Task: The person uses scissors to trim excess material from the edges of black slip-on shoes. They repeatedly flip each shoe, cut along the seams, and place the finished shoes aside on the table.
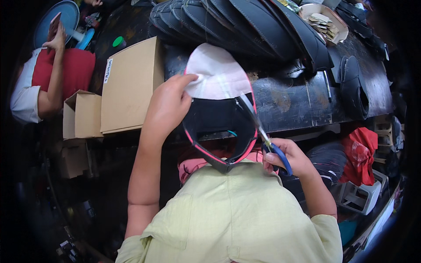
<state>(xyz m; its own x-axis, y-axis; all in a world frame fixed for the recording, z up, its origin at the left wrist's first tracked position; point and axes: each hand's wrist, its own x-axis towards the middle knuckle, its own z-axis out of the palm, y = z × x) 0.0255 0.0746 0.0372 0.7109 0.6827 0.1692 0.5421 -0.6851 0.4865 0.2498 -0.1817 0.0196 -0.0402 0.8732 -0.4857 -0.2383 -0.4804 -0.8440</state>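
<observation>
You are facing a dark table (pixel 283 107) whose near edge is running across in front of you. Past its left end, a co-worker (pixel 27 94) in white and red is raising one arm. A pile of black stitched pieces (pixel 245 33) is leaning in a curved row along the far side. On the left, a brown cardboard box (pixel 129 87) is standing on the table just beyond your left forearm. Between your hands and above your lap, the cap-shaped piece (pixel 219 92) is hanging over the table's near edge, its pale rounded flap pointing away from you and its pink-edged dark hollow facing up. Your left hand (pixel 173 98) is closing thumb and forefinger on the flap's left edge, the other fingers curling in. Your right hand (pixel 285 157) is wrapping its fingers around the blue handles of the scissors (pixel 262 130), whose blades are crossing the right side of the hollow, tips near the flap; whether they are touching it, you cannot tell.
</observation>
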